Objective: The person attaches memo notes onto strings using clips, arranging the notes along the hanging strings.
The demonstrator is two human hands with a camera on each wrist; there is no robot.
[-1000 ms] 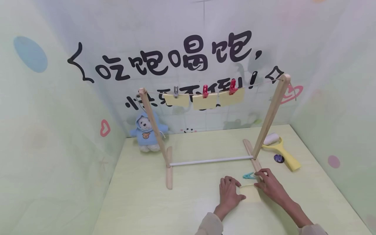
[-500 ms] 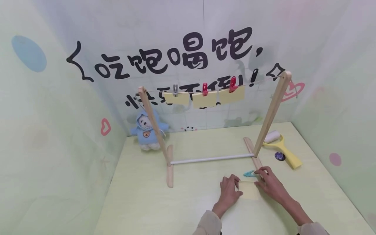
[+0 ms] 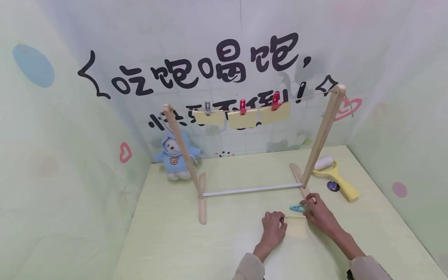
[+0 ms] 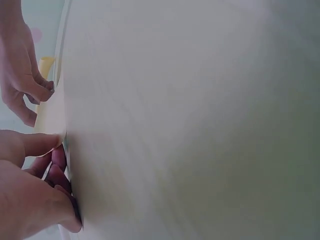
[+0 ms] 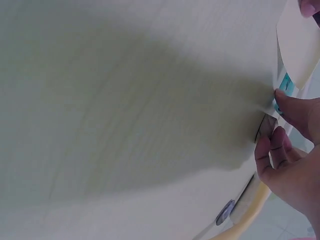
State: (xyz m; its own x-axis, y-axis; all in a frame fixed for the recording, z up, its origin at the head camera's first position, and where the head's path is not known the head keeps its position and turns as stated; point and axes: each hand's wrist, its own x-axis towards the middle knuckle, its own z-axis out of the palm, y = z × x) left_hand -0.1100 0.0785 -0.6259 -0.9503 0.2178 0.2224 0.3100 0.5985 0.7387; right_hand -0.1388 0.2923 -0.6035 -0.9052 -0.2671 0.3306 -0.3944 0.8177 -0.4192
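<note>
My left hand [image 3: 273, 228] pinches the left edge of a pale yellow paper note [image 3: 296, 229] at the table's front right; its far edge is raised. In the left wrist view the thumb presses on the note [image 4: 51, 117]. My right hand [image 3: 322, 216] is just off the note's right side, thumb and fingers spread apart around the end of a teal clothespin [image 3: 296, 208]. The right wrist view has the thumb right at the teal clothespin [image 5: 286, 86]. Three similar notes hang from a string, under a grey clothespin [image 3: 208, 109] and two red clothespins [image 3: 243, 107].
A wooden rack [image 3: 323, 134] carries the string; its white lower bar [image 3: 252, 190] crosses behind the hands. Right of it lie a yellow-handled lint roller [image 3: 341, 182] and a dark round object [image 3: 333, 186]. A plush bear in blue [image 3: 176, 161] sits at the back left.
My right fingers have come away from the note and shifted up to the teal clothespin. The left hand keeps its pinch on the note.
</note>
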